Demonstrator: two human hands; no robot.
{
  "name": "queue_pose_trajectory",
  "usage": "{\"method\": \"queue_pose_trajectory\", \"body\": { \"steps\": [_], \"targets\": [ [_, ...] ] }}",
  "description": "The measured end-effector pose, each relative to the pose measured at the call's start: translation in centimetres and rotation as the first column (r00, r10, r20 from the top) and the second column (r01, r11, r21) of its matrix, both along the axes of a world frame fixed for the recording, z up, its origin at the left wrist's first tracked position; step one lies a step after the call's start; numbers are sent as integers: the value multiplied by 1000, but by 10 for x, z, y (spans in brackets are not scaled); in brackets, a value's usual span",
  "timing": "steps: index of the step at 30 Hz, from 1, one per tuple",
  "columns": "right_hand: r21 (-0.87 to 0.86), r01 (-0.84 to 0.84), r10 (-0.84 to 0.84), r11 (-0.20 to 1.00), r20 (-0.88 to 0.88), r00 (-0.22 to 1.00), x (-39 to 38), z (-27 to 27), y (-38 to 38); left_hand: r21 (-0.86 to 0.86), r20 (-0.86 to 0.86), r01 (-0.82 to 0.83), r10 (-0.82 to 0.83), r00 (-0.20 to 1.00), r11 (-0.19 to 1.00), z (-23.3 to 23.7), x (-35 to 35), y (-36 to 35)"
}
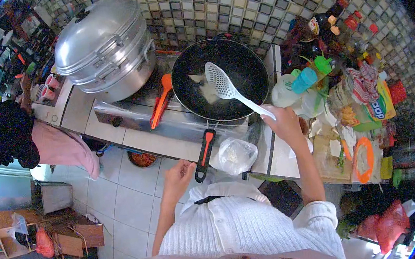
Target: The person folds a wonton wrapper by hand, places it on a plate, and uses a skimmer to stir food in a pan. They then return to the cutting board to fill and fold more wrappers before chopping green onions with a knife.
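My right hand point(287, 120) grips the handle of a white slotted turner point(221, 81). Its perforated head is inside a black wok point(189, 60), touching or just over a few pale, flat pieces of food point(208, 93). The wok sits on a steel gas stove point(129, 119), and its black and red handle point(205, 155) points toward me. Just left of that handle is my left hand point(178, 177), its fingers curled together and nothing visible in them. Right of the handle, on the counter, lies a clear plastic bag point(238, 155) with pale contents.
A large aluminium steamer pot point(106, 49) stands left of the wok, with an orange utensil point(162, 101) between them. Bottles, including one with a blue cap point(304, 80), crowd the right counter beside an orange-rimmed item point(362, 160). A person in black point(0, 132) is at left. A bowl point(142, 158) sits on the floor.
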State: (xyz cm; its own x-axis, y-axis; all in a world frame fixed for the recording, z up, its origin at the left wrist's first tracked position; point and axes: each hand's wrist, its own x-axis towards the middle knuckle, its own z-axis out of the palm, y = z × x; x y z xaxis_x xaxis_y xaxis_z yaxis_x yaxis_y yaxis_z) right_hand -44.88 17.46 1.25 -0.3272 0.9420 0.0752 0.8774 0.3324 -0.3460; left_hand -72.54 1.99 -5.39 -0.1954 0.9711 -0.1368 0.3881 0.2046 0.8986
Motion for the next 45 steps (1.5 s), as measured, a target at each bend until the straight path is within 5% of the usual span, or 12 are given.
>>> {"method": "queue_pose_trajectory", "body": {
  "steps": [2, 4, 10, 32, 40, 41, 43, 45],
  "targets": [
    [26, -15, 15, 1000, -6, 1000, 1, -7, 4, -16, 52, -23, 24, 998, 1000, -17, 1, -3],
    [-67, -29, 15, 997, -193, 981, 2, -7, 9, -29, 106, -44, 47, 993, 999, -24, 1, -4],
    [-257, -20, -64, 966, -317, 946, -3, -1, 9, -70, -2, 52, -53, 999, 996, -12, 4, 0],
    [-340, -84, -105, 937, -499, 860, -11, -11, 14, -57, -11, 97, -98, 995, 994, -17, 9, 1],
    [-398, 8, -248, 917, -554, 795, -5, -14, 13, -85, -62, 118, -124, 990, 989, -5, 12, 2],
    [-397, 9, -247, 918, -554, 795, -2, -18, 13, -86, -50, 110, -115, 992, 990, -9, 12, 1],
    [-58, 65, -86, 996, -516, 852, 3, -27, 11, -85, -38, 102, -106, 994, 991, -10, 13, 1],
    [-38, 100, -107, 994, -416, 903, 5, -19, 7, -93, -64, 109, -115, 991, 990, -7, 13, 1]
  ]
}}
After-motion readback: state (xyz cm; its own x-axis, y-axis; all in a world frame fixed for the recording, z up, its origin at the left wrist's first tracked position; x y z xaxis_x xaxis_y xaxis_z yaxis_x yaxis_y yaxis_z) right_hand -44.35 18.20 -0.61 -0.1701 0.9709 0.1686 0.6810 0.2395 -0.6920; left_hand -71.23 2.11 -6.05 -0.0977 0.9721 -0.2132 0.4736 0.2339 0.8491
